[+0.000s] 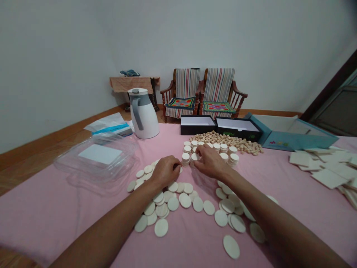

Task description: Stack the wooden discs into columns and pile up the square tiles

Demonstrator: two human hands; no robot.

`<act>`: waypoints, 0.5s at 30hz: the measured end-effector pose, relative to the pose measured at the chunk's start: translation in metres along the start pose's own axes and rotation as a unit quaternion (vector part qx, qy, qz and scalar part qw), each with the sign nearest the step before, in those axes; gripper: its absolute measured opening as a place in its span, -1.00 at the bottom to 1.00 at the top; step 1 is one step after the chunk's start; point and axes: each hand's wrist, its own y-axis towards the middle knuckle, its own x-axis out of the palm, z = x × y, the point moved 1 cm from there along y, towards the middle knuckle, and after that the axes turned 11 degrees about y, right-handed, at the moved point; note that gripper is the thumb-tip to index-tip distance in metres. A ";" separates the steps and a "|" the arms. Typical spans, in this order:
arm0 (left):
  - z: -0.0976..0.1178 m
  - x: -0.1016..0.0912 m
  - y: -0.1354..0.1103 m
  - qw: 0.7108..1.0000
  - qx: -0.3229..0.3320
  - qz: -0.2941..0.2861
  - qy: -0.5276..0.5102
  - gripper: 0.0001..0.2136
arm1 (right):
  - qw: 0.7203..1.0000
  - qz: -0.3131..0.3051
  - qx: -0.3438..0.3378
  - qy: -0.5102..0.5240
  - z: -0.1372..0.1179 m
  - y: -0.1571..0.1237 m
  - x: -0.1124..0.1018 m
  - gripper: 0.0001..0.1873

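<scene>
Left hand [167, 170]: centre of the frame, fingers curled down beside the loose discs; whether it pinches one cannot be told.
Right hand [209, 160]: just right of centre, thumb and index finger bent to a narrow gap at the front of the stacked discs; whether they grip cannot be told.
Stacked discs [233, 159]: short upright piles in rows, centre of the frame, partly behind the right hand.
Loose discs [173, 203]: pale, round and flat, spread overlapping across the lower centre, some under both forearms.
Wooden beads [228, 142]: heaped just behind the stacks.
Open boxes: two black trays [197, 128] behind the beads, a blue box [301, 138] at right.
Square wooden tiles [330, 167]: loose pile, right edge.
Left side: clear plastic clamshell [100, 153], blue-and-white packet [113, 130], white insulated jug [147, 121].
Cover: pink cloth [173, 247] beneath everything.
Background: two wooden armchairs [186, 87], upper centre.
</scene>
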 end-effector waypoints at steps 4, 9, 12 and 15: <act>0.000 0.000 0.000 1.000 0.001 0.001 -0.002 -0.81 | 1.000 0.014 -0.004 0.010 0.002 -0.003 -0.002 -0.79; 0.000 0.000 0.000 1.000 0.002 -0.001 -0.005 -0.81 | 0.999 0.018 -0.009 0.034 0.016 -0.018 -0.026 -0.89; 0.000 0.000 0.001 1.000 0.006 -0.001 -0.007 -0.80 | 0.998 -0.048 0.038 0.015 0.034 -0.033 -0.038 -0.92; -0.001 0.000 0.001 1.000 0.010 -0.001 -0.005 -0.81 | 0.991 -0.111 0.076 -0.018 0.051 -0.047 -0.042 -0.92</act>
